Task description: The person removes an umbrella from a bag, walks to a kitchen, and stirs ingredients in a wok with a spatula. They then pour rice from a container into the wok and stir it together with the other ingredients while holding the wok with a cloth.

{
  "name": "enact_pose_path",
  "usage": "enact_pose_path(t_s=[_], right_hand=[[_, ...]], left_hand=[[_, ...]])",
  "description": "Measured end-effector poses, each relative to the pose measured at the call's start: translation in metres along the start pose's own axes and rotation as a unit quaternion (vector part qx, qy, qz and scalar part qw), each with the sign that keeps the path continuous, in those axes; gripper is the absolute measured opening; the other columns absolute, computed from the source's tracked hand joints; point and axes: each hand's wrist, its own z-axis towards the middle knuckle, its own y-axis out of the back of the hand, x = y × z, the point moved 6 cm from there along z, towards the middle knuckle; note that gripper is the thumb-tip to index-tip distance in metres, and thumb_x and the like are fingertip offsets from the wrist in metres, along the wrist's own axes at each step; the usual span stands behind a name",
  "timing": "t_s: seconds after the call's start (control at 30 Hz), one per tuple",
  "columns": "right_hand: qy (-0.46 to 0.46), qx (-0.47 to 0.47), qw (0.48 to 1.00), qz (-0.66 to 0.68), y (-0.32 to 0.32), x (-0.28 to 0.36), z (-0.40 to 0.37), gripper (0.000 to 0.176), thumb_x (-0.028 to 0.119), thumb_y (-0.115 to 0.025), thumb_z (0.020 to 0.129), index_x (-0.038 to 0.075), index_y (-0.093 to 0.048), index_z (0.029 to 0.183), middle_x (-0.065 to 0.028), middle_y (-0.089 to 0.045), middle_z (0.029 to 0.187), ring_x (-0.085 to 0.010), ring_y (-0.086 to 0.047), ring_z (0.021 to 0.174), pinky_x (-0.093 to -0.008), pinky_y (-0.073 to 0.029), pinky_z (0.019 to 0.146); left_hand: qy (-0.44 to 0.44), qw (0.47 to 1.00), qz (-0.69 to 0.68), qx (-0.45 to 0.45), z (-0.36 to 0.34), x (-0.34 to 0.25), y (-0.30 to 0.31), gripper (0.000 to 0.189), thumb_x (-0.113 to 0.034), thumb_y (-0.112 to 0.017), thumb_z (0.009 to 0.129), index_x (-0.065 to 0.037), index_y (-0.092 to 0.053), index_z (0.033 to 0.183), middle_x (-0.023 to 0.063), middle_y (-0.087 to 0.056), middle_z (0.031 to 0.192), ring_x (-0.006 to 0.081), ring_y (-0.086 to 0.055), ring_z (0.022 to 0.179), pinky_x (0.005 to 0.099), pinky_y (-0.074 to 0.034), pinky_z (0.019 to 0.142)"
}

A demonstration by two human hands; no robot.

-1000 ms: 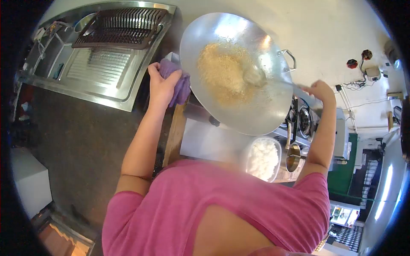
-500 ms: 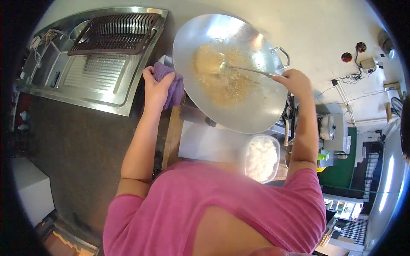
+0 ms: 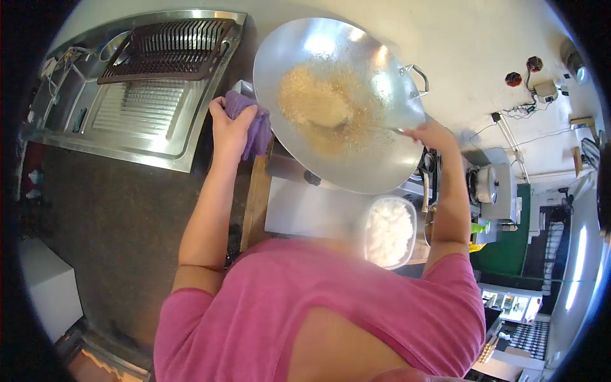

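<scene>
A large metal wok [image 3: 382, 159] holds a light brown, grainy, wet-looking mass [image 3: 318, 102]. My left hand [image 3: 230, 127] is closed on a purple cloth [image 3: 256, 130] at the wok's left rim; whether a handle lies under the cloth is hidden. At the right side, over the rim, my right hand [image 3: 433, 137] grips the handle of a metal utensil [image 3: 399, 130]. The utensil's far end is in the brown mass and cannot be made out clearly.
Below the wok stands a clear plastic tub [image 3: 389, 233] of white chunks. A steel sink [image 3: 143, 118] with a brown dish rack [image 3: 168, 51] is at the left. Stove burners and a lidded pot [image 3: 487, 184] are at the right.
My right hand has moved slightly down and left with the utensil, whose far end now sits lower in the wok. The brown mass has shifted. My left hand keeps hold of the cloth.
</scene>
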Motion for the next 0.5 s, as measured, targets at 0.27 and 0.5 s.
enact_pose_path(t_s=[0.27,0.5], right_hand=[[-0.005,-0.125,0.992,-0.029,0.071,0.041,-0.086,0.057,0.06,-0.07,0.068,0.003,-0.071,0.071,-0.0149,-0.063,0.064,-0.0271,-0.063,0.061,-0.0395,-0.048,0.063],[-0.078,0.019,0.992,-0.094,0.032,-0.029,-0.066,0.061,0.067,-0.065,0.071,0.007,-0.072,0.071,-0.0103,-0.07,0.073,-0.0294,-0.067,0.075,-0.0397,-0.052,0.076]], left_hand=[[-0.009,0.999,0.031,0.006,0.003,-0.001,0.002,0.067,-0.025,-0.074,0.073,0.005,-0.036,0.12,0.0192,-0.052,0.111,0.0243,-0.054,0.1,0.0337,-0.044,0.089],[-0.011,0.999,0.052,0.0,0.0,-0.004,0.002,0.068,-0.025,-0.074,0.073,0.005,-0.036,0.121,0.0197,-0.052,0.112,0.0243,-0.053,0.102,0.0342,-0.044,0.09]])
